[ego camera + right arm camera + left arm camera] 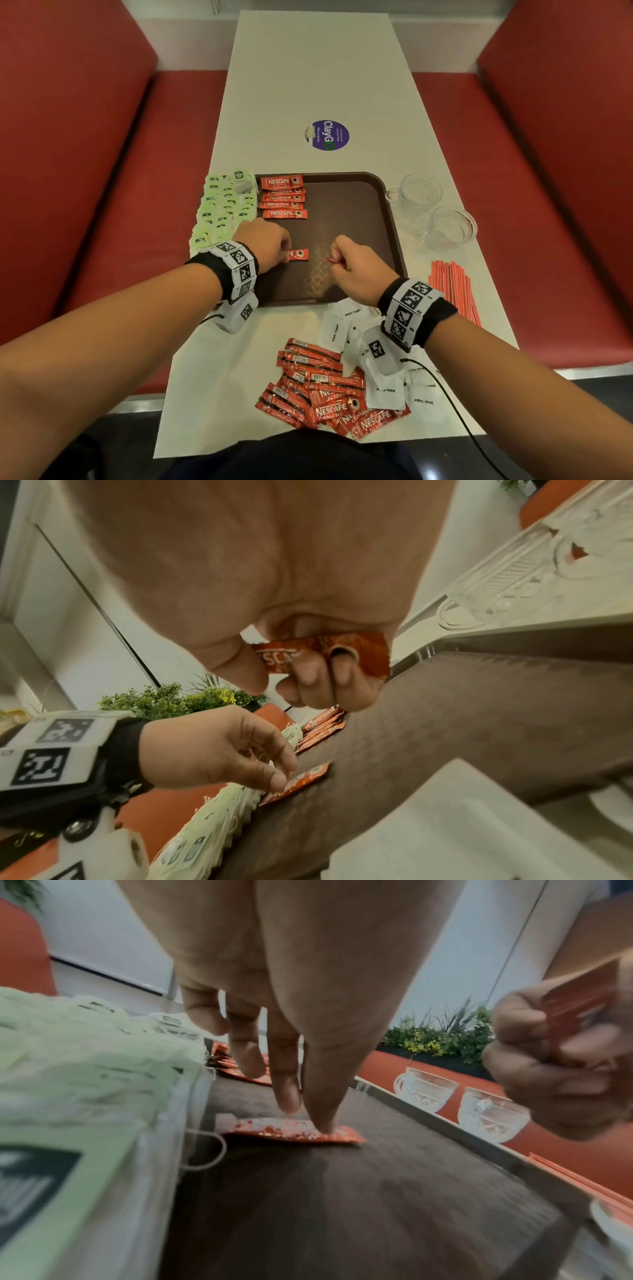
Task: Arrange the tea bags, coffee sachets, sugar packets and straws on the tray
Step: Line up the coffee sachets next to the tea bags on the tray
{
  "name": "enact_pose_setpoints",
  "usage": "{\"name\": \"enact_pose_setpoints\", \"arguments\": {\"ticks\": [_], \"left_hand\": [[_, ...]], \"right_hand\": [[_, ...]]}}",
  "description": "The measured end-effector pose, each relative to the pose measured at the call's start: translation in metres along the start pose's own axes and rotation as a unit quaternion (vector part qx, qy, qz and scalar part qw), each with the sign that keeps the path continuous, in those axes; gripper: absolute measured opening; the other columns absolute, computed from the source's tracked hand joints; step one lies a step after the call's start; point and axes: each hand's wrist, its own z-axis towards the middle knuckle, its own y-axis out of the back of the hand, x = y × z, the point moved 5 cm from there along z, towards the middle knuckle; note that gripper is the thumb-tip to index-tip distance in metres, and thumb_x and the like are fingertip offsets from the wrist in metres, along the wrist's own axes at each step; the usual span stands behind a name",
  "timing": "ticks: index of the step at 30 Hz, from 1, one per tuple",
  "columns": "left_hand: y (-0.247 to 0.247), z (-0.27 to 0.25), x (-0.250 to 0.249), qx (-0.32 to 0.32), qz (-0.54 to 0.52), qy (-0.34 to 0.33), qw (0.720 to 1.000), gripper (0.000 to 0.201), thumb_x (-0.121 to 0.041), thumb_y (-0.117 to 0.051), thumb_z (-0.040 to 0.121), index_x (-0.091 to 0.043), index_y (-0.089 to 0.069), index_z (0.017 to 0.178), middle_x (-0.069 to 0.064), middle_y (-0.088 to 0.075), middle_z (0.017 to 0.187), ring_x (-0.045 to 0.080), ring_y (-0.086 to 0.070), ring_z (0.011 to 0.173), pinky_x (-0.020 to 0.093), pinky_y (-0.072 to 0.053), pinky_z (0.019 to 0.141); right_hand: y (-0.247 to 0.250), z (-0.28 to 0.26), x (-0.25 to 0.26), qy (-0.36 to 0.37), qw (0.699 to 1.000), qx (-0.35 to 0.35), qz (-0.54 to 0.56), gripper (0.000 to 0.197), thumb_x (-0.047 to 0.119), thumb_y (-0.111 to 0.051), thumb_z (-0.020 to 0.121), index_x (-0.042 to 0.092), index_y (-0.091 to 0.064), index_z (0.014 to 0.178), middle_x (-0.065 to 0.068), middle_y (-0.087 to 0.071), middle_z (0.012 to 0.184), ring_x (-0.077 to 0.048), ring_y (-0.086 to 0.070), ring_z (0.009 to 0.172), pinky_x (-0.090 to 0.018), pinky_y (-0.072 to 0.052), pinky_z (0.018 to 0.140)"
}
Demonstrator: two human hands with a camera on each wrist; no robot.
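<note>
Loose coffee sachets (pixel 322 394) and sugar packets (pixel 337 329) wait at the table's near edge.
On the tray (pixel 363 219) the left hand (pixel 265 245) presses one sachet (pixel 298 254) flat; the right hand (pixel 352 270) holds more. Sachets (pixel 282 197) line the far-left corner beside tea bags (pixel 222 209); straws (pixel 452 284) and cups (pixel 435 212) lie right, untouched.

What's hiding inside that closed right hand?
The right hand curls round a red coffee sachet; the right wrist view shows its Nescafe print. Fingers cover part of it, so whether more sachets sit behind cannot be seen.
</note>
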Motion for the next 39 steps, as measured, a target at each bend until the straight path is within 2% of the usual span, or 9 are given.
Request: {"name": "enact_pose_setpoints", "arguments": {"ticks": [6,15,18,21,24,27,30,34,39], "left_hand": [[-0.001,0.020,0.000,0.044,0.004,0.011,0.999,0.012,-0.025,-0.068,0.087,-0.031,-0.072,0.096,-0.006,-0.069,0.098,0.019,-0.062,0.098,0.031,-0.048,0.081],[0.026,0.055,0.006,0.062,-0.009,0.020,0.998,0.025,-0.013,-0.058,0.094,-0.021,-0.068,0.115,0.005,-0.065,0.120,0.028,-0.061,0.111,0.032,-0.049,0.091],[0.027,0.056,0.005,0.072,-0.006,0.015,0.997,0.030,-0.012,-0.058,0.094,-0.025,-0.067,0.119,0.008,-0.061,0.128,0.029,-0.059,0.115,0.035,-0.048,0.096],[0.031,0.054,0.008,0.000,-0.031,0.021,0.999,0.021,-0.020,-0.058,0.095,-0.029,-0.070,0.108,0.003,-0.068,0.114,0.025,-0.061,0.105,0.035,-0.049,0.089],[0.044,0.040,-0.003,-0.098,-0.135,-0.059,0.984,0.025,-0.036,-0.049,0.100,-0.024,-0.069,0.091,-0.004,-0.067,0.086,0.021,-0.061,0.087,0.034,-0.048,0.078],[0.053,0.014,-0.022,-0.069,-0.242,-0.141,0.957,0.040,-0.050,-0.045,0.100,-0.024,-0.068,0.081,-0.011,-0.062,0.074,0.012,-0.059,0.075,0.030,-0.044,0.070],[0.043,-0.007,-0.028,-0.039,-0.246,-0.190,0.950,0.023,-0.050,-0.064,0.089,-0.028,-0.071,0.086,-0.012,-0.064,0.076,0.006,-0.059,0.074,0.026,-0.047,0.068],[0.031,-0.015,-0.016,-0.056,-0.216,-0.172,0.959,0.006,-0.036,-0.068,0.090,-0.031,-0.067,0.088,-0.014,-0.059,0.075,0.004,-0.053,0.070,0.025,-0.037,0.065],[0.021,-0.023,-0.012,-0.038,-0.205,-0.164,0.964,0.014,-0.034,-0.067,0.091,-0.025,-0.074,0.099,-0.012,-0.060,0.083,0.008,-0.054,0.076,0.025,-0.038,0.067]], "right_hand": [[0.000,0.002,-0.005,0.002,1.000,-0.009,0.017,0.008,0.008,-0.052,0.091,0.013,-0.046,0.089,0.000,-0.053,0.069,-0.015,-0.043,0.057,-0.033,-0.042,0.060],[-0.008,0.008,-0.005,-0.008,0.999,0.015,0.032,0.005,0.023,-0.062,0.097,0.026,-0.058,0.094,0.007,-0.070,0.079,-0.012,-0.066,0.065,-0.029,-0.058,0.066],[-0.004,0.013,-0.004,0.006,1.000,0.002,0.015,0.006,0.029,-0.063,0.098,0.024,-0.066,0.099,0.011,-0.070,0.074,-0.001,-0.064,0.064,-0.023,-0.051,0.062],[0.002,0.019,-0.004,0.017,1.000,-0.020,-0.008,0.008,0.033,-0.064,0.097,0.028,-0.067,0.092,0.012,-0.064,0.067,0.000,-0.059,0.062,-0.021,-0.041,0.063],[0.005,0.026,-0.004,0.006,0.999,-0.018,-0.042,0.009,0.033,-0.061,0.098,0.029,-0.063,0.090,0.007,-0.063,0.074,-0.007,-0.056,0.067,-0.026,-0.043,0.064],[0.006,0.030,-0.004,0.004,0.998,-0.016,-0.060,0.008,0.030,-0.058,0.100,0.025,-0.060,0.094,0.004,-0.063,0.080,-0.010,-0.057,0.071,-0.027,-0.042,0.066],[0.007,0.030,-0.001,0.007,0.999,-0.020,-0.047,0.010,0.031,-0.057,0.101,0.023,-0.060,0.096,0.005,-0.063,0.082,-0.010,-0.058,0.072,-0.024,-0.042,0.064],[0.010,0.028,0.003,0.003,0.999,-0.032,-0.039,0.005,0.027,-0.061,0.099,0.029,-0.060,0.094,0.013,-0.061,0.076,-0.002,-0.057,0.070,-0.019,-0.039,0.063],[0.003,0.027,0.000,-0.004,0.998,-0.037,-0.046,0.005,0.027,-0.062,0.098,0.030,-0.061,0.094,0.014,-0.062,0.077,-0.003,-0.058,0.073,-0.022,-0.041,0.069]]}}
